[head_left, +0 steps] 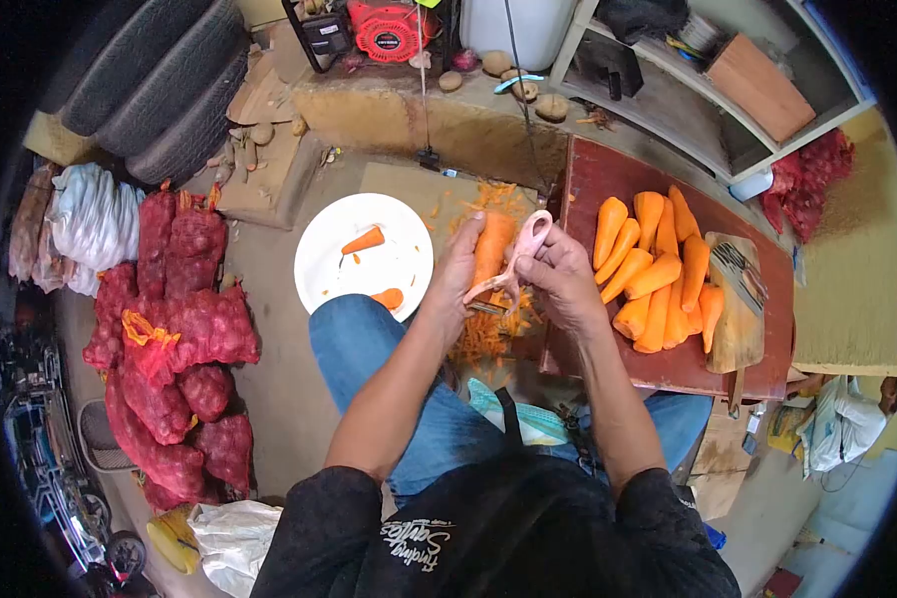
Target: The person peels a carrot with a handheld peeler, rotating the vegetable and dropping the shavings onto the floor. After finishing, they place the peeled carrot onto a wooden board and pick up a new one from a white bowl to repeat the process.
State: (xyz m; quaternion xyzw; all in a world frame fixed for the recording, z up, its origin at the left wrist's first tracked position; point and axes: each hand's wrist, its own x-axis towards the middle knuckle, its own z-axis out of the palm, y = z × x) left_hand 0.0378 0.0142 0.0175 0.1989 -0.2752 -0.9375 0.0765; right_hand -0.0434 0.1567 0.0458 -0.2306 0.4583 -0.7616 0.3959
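My left hand (453, 267) is wrapped round a carrot (494, 244), held roughly upright above my lap. In my right hand (570, 282) is a pale pink Y-shaped peeler (530, 237); its head lies against the lower part of the carrot. Orange peelings (483, 339) lie scattered on the floor beneath my hands. To the left, a white basin (314, 244) holds a couple of carrot pieces (364, 240). A pile of smooth, peeled-looking carrots (658, 269) rests on the dark red table (608, 174) to the right.
Beside the pile, a wooden board (740, 344) carries what look like knives or graters (741, 271). Red mesh sacks (174, 339) are heaped at left, below stacked tyres (159, 75). A low ledge (369, 115) and metal shelving (658, 110) stand ahead. A cord (518, 70) hangs down.
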